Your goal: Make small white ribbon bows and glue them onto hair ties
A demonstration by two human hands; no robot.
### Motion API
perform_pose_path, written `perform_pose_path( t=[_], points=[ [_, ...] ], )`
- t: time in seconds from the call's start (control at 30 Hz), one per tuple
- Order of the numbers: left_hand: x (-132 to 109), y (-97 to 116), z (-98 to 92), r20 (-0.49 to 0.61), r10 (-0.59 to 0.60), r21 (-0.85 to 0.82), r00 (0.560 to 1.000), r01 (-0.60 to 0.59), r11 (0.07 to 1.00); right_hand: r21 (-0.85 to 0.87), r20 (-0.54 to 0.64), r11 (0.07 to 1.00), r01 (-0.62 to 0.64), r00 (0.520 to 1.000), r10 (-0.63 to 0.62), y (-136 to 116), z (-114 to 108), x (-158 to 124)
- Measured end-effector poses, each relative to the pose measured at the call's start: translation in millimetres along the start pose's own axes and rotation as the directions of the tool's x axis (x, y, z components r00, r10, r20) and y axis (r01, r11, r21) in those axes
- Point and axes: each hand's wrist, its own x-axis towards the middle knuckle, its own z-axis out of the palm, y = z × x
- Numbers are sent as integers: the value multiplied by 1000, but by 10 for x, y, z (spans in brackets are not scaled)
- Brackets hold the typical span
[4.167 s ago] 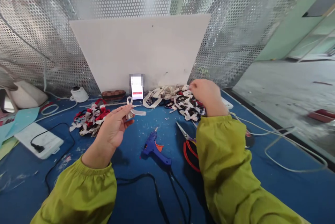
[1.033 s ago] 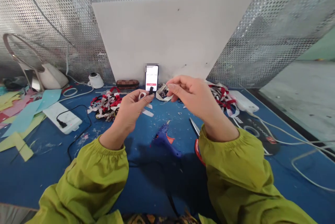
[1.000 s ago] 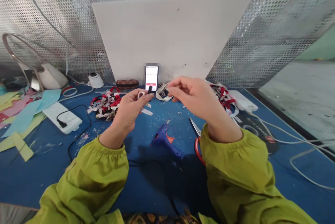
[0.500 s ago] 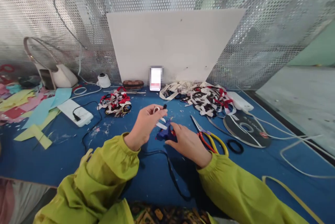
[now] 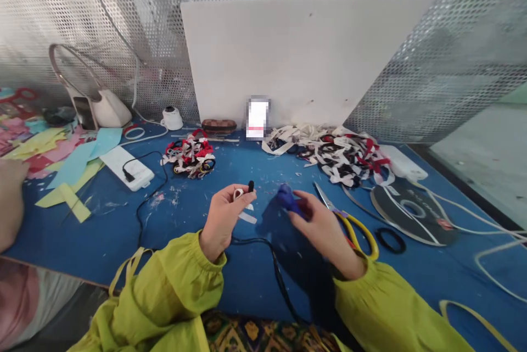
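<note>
My left hand (image 5: 228, 212) pinches a white ribbon (image 5: 247, 217) together with a black hair tie (image 5: 251, 186). One ribbon end sticks out to the right beneath my fingertips. Across a small gap, my right hand (image 5: 323, 225) is closed around what looks like a small blue glue gun (image 5: 288, 199), its front end pointing up and left. My palm hides the rest of it. Scissors (image 5: 358, 225) with yellow and red handles lie beside my right hand, partly covered by it. A loose black hair ring (image 5: 390, 240) is to their right.
Ribbon hair ties form a small pile (image 5: 190, 154) and a larger one (image 5: 349, 154). A phone (image 5: 257, 118) leans on a white board (image 5: 296, 55). A ribbon reel (image 5: 407, 212), power strip (image 5: 127, 168) and cords surround the work. Another person's arm (image 5: 10, 198) rests at left.
My hands have moved apart; the right one has lifted the blue glue gun away to the right. The view has shifted, and another person's arm now shows at the left.
</note>
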Motion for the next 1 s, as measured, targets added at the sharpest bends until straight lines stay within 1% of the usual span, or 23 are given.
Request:
perform_pose_path(
  t=[0.03, 0.07, 0.1, 0.13, 0.17, 0.2, 0.23, 0.3, 0.33, 0.4, 0.43, 0.5, 0.53, 0.57, 0.63, 0.7, 0.83, 1.0],
  points=[
    [-6, 5, 6, 4, -3, -4, 1000, 3, 1000, 235, 49, 965, -115, 993, 106, -24, -63, -5],
    [-12, 8, 12, 10, -6, 1, 1000, 6, 1000, 426, 125, 878, -219, 975, 183, -52, -120, -18],
    [-17, 6, 18, 16, -9, 14, 1000, 9, 1000, 544, 201, 780, -308, 951, 236, -82, -166, -36],
    [-22, 0, 23, 16, -12, 29, 1000, 12, 1000, 611, 257, 700, -369, 929, 266, -110, -199, -60],
    [-25, -10, 27, 12, -17, 43, 1000, 17, 999, 641, 323, 637, -428, 903, 283, -135, -215, -88],
    [-25, -22, 30, 5, -25, 56, 1000, 25, 998, 661, 357, 593, -460, 888, 291, -156, -216, -119],
    [-24, -34, 33, -5, -35, 65, 999, 36, 997, 666, 378, 565, -488, 873, 308, -174, -203, -153],
    [-17, -59, 40, -24, -56, 77, 998, 57, 995, 661, 385, 543, -517, 856, 345, -200, -156, -224],
    [-11, -70, 46, -27, -65, 81, 998, 67, 995, 656, 355, 562, -505, 863, 361, -207, -132, -262],
    [-1, -90, 63, -32, -86, 91, 996, 89, 992, 634, 253, 645, -426, 903, 347, -207, -104, -342],
    [2, -99, 74, -33, -98, 97, 995, 101, 990, 602, 185, 713, -359, 932, 312, -196, -104, -382],
    [1, -118, 96, -34, -116, 108, 993, 119, 987, 468, 64, 858, -210, 977, 204, -158, -133, -458],
    [-2, -127, 105, -32, -121, 116, 992, 124, 986, 380, 27, 915, -139, 990, 139, -134, -155, -489],
    [-7, -136, 113, -28, -124, 129, 992, 126, 984, 302, 35, 950, -78, 997, 71, -111, -177, -514],
    [-16, -152, 120, -25, -124, 160, 992, 127, 979, 201, 96, 980, 10, 995, -29, -79, -208, -538],
    [-23, -163, 119, -17, -124, 186, 992, 125, 975, 156, 143, 986, 52, 987, -75, -80, -211, -535],
    [-30, -164, 113, -16, -123, 198, 992, 124, 972, 116, 124, 988, 104, 985, -118, -150, -172, -496],
    [-38, -153, 117, -16, -116, 208, 993, 117, 971, 29, 106, 970, 240, 965, -242, -220, -166, -460]
  ],
)
